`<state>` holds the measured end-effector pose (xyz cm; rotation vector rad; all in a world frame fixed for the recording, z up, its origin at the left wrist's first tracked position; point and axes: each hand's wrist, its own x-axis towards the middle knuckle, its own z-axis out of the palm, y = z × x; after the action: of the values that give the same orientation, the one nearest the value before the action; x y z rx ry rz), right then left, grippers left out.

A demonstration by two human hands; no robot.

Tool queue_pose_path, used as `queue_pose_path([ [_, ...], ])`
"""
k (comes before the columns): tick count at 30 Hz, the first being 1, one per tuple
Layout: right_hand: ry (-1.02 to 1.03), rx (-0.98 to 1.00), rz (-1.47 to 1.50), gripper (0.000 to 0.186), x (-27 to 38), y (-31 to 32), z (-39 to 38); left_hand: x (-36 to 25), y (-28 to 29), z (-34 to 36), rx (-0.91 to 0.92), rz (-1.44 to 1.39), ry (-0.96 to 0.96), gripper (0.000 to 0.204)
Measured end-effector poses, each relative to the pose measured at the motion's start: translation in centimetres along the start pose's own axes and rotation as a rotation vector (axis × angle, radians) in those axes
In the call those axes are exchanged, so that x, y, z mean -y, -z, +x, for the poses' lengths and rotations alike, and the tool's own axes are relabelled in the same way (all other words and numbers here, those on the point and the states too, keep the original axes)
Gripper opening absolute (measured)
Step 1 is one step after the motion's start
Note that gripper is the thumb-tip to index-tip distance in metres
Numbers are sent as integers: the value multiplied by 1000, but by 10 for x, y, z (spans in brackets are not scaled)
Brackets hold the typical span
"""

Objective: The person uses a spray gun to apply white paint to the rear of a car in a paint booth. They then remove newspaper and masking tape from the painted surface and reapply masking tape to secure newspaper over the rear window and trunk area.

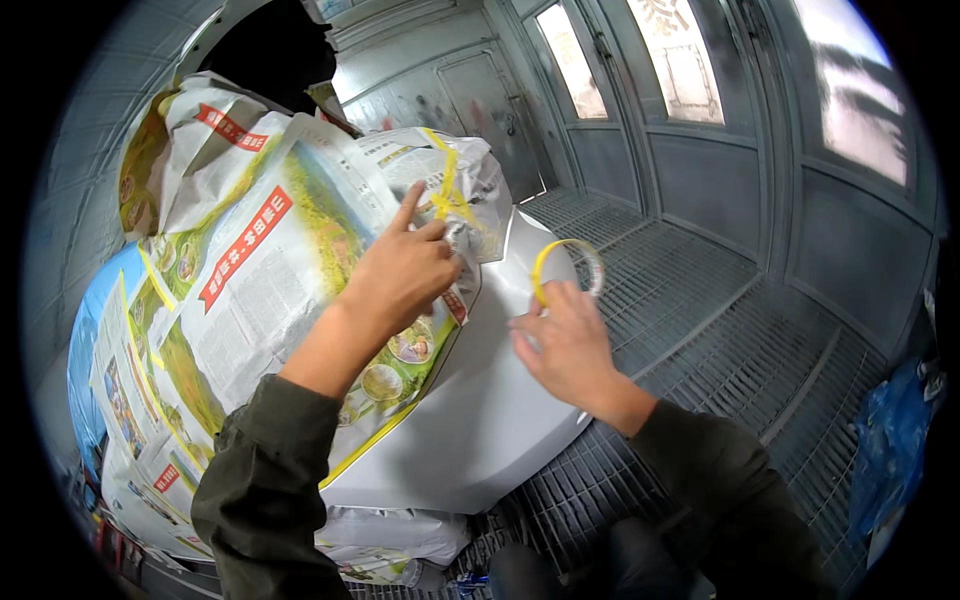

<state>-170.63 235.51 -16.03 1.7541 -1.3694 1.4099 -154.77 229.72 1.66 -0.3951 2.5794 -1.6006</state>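
Note:
A white car panel (520,420) is largely covered with printed newspaper sheets (290,290), held along their edges by yellow masking tape. My left hand (405,270) lies over the paper with its index finger stretched out, touching it beside crossed strips of yellow tape (449,185). Nothing shows in that hand, and its other fingers are partly bent. To the right, above the bare white panel, my right hand (570,345) grips a roll of yellow masking tape (541,270) by its near edge. Slight blur covers those fingers.
Metal grating (700,330) forms the floor on the right. Grey wall panels (705,190) with bright windows stand beyond it. Blue plastic sheeting (890,450) lies at the far right; more blue film (95,340) covers the car's left side. Paper also hangs below the panel.

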Motion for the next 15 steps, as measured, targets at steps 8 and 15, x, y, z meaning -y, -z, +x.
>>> queue_pose_path([
  [8, -63, 38, 272, 35, 43, -48, 12, -4, 40, -27, 41, -152, 2, 11],
  [15, -25, 10, 308, 32, 32, -58, 41, 6, 40, -2, 63, -263, 5, 21],
])
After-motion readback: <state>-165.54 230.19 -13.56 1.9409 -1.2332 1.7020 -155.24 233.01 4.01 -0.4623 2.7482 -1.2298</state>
